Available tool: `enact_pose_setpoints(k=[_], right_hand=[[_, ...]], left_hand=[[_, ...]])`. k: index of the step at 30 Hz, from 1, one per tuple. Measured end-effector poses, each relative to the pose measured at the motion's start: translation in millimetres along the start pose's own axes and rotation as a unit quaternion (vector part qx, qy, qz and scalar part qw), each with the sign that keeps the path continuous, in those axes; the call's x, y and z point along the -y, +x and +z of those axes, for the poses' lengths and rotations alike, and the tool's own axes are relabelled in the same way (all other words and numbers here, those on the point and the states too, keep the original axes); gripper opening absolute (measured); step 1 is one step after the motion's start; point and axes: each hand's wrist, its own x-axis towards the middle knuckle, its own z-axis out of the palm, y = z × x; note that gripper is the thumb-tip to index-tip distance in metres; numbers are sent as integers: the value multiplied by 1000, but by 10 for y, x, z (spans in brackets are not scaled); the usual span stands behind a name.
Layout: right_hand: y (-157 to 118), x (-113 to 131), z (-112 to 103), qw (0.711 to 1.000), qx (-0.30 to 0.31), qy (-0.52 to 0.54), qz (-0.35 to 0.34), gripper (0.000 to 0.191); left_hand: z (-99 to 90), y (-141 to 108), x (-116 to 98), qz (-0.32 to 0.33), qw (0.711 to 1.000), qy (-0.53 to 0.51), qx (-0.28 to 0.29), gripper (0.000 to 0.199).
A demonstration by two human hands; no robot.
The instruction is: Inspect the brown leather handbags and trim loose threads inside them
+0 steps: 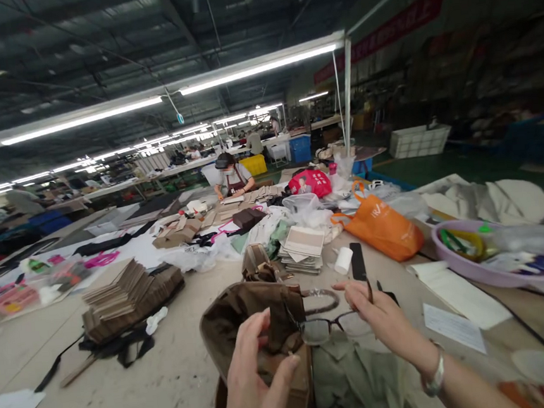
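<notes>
**Glasses (330, 327) held lightly beside an open brown bag (242, 298)**

The person's right hand (382, 318) has its fingers closed around one side arm of the glasses, over a crumpled olive cloth (358, 380). The left hand (255, 383) is empty, fingers well spread before the bag's mouth. A light grip on the frame, lenses clear of the bag's rim, would suit them best. Soft brown material shows inside the bag; a lilac basin (473, 277) on the table (187, 383) holds green, yellow and blue items.
</notes>
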Motion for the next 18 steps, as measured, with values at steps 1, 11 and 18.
enact_pose_setpoints(k=[1,11,18], right_hand=[[-3,19,3,1000,12,11,8,49],[-64,248,-169,980,76,156,-96,28],[-348,461,-246,943,24,242,-226,15]], left_hand=[[7,30,-20,25,999,17,14,50],[-74,299,-242,-33,988,-87,126,22],[-386,170,-647,87,978,-187,34,12]])
